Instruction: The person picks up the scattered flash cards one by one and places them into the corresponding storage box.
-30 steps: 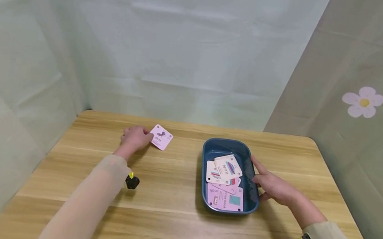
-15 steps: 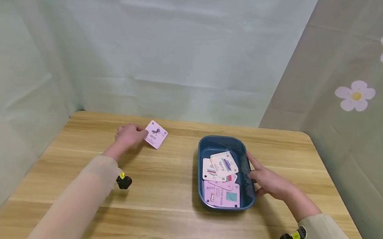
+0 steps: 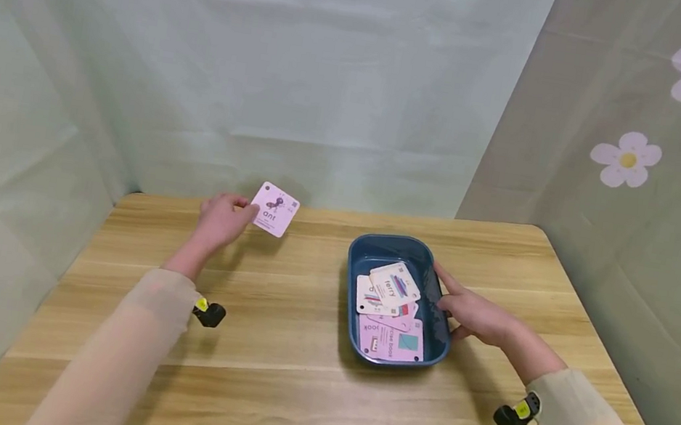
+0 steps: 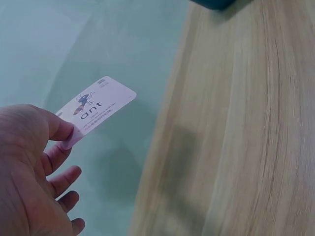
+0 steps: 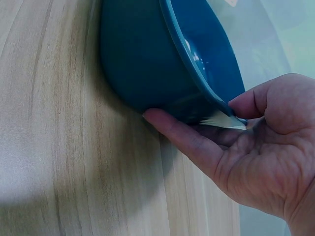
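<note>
My left hand (image 3: 222, 220) pinches a pink flashcard (image 3: 275, 210) by its lower left corner, thumb on the printed face. The card shows an ant picture and the word "ant", and in the left wrist view it is raised above the table's back edge. My right hand (image 3: 482, 317) grips the right side of a dark blue plastic bin (image 3: 397, 249), thumb over the rim and fingers against the outer wall. Inside the bin several flashcards lie overlapped: a cream "ferry" card (image 3: 396, 284) on top and a pink "exercise book" card (image 3: 403, 342) toward the front.
The bin stands on a wood-grain table (image 3: 275, 386). Pale fabric hangs (image 3: 345, 96) close behind the table's back edge and along both sides. A flower-printed curtain (image 3: 660, 238) is at the right. Black wrist cameras sit on both sleeves.
My left hand has lifted the ant card from low over the tabletop toward the back edge. The right hand keeps its grip on the bin. The head view has shifted slightly.
</note>
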`<action>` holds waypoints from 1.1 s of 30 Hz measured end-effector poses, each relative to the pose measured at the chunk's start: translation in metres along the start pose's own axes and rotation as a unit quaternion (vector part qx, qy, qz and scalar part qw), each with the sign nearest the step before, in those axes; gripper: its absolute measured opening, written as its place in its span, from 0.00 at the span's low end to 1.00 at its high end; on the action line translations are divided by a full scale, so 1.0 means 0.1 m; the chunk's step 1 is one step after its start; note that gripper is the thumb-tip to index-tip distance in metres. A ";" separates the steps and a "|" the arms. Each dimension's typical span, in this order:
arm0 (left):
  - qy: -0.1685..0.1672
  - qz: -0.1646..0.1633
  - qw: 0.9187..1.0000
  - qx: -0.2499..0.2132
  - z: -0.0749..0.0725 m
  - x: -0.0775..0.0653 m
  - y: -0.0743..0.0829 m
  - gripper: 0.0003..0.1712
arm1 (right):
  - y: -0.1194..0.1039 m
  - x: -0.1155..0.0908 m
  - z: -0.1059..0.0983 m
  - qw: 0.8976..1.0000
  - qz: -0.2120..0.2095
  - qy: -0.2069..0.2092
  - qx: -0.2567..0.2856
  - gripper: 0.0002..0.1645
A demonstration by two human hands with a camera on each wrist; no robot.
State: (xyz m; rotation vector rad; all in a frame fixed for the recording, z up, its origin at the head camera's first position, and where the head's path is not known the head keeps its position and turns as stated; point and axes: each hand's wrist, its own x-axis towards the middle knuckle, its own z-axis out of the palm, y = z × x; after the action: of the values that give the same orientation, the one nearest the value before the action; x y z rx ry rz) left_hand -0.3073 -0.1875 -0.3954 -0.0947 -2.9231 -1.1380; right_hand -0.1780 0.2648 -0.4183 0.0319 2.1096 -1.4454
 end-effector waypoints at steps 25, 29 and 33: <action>-0.048 0.103 0.990 -0.079 0.24 -0.21 0.83 0.16 | 0.05 -0.04 -0.02 1.000 0.008 -0.003 0.010 0.50; -0.055 0.120 0.988 -0.081 0.29 -0.25 0.94 0.15 | 0.05 -0.05 -0.02 1.000 0.009 -0.004 0.010 0.50; -0.060 0.129 0.987 -0.081 0.34 -0.30 1.04 0.15 | 0.05 -0.04 -0.02 1.000 0.008 -0.003 0.009 0.50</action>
State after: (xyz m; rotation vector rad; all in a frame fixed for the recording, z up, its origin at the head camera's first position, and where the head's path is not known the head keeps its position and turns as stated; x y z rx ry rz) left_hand -0.2705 -0.0896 -0.3515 -0.5434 -2.8010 -1.3625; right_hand -0.1736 0.2701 -0.4204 0.0514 2.0875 -1.4539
